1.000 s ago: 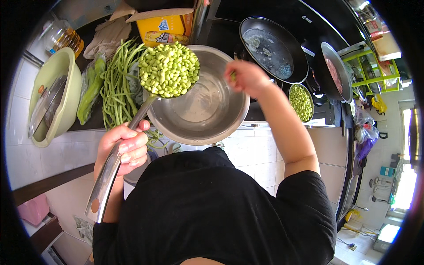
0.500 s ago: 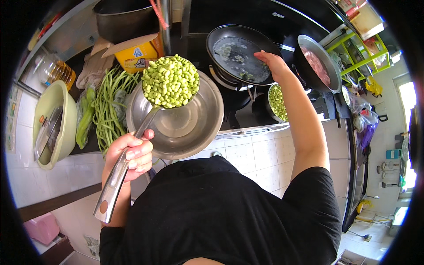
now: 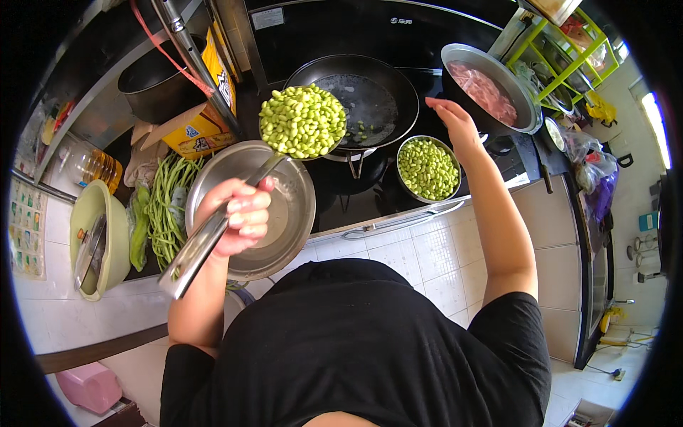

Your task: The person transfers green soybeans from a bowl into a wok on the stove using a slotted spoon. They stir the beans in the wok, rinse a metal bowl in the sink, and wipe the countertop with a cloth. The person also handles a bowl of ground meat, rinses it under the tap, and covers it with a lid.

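Observation:
My left hand (image 3: 238, 217) is closed round the handle of a long metal ladle (image 3: 188, 263). Shelled green beans (image 3: 302, 121) heap up over the ladle's bowl and hide most of it. The ladle hangs over the near left rim of a black wok (image 3: 390, 114), which holds cloudy water and a few loose beans. To the wok's right, my right hand (image 3: 459, 128) is open, fingers stretched out, holding nothing. It hovers between a small bowl (image 3: 455, 178) full of the same beans and a grey basin (image 3: 528, 89) of raw pink meat.
A wide steel basin (image 3: 302, 245) stands at the counter's front edge, left of the stove. Further left are long green beans (image 3: 171, 206), a yellow carton (image 3: 196, 135), an oil bottle (image 3: 99, 167) and a pale green tub (image 3: 117, 242). A green rack (image 3: 569, 71) stands at right.
The heaped ladle has moved right, from above the steel basin to the wok's edge. My right hand has shifted off the wok's right side. The whole view has shifted too.

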Demonstrator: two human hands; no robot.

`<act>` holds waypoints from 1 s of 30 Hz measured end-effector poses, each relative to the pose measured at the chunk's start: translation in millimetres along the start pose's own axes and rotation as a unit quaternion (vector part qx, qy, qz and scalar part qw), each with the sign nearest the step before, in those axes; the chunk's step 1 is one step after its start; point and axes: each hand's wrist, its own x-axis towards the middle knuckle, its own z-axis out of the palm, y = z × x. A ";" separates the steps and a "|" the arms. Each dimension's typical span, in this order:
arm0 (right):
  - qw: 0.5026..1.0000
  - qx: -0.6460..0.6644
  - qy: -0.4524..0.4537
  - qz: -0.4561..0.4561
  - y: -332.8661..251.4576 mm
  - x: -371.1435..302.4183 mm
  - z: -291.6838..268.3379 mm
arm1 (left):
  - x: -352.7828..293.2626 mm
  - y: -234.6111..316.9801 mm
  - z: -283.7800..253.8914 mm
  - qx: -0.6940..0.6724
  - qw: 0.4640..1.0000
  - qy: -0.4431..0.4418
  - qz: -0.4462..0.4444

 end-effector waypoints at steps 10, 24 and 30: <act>0.998 0.029 -0.036 0.041 9.9 -39.3 -61.8 | 116.6 32.5 17.8 0.127 0.961 0.244 0.005; 0.999 0.012 -0.013 0.043 27.1 -60.3 -105.5 | 168.6 38.4 32.7 0.470 0.818 0.309 0.121; 0.946 -0.289 0.141 0.041 79.3 -53.7 -128.5 | 158.7 14.1 44.0 0.475 0.806 0.319 0.154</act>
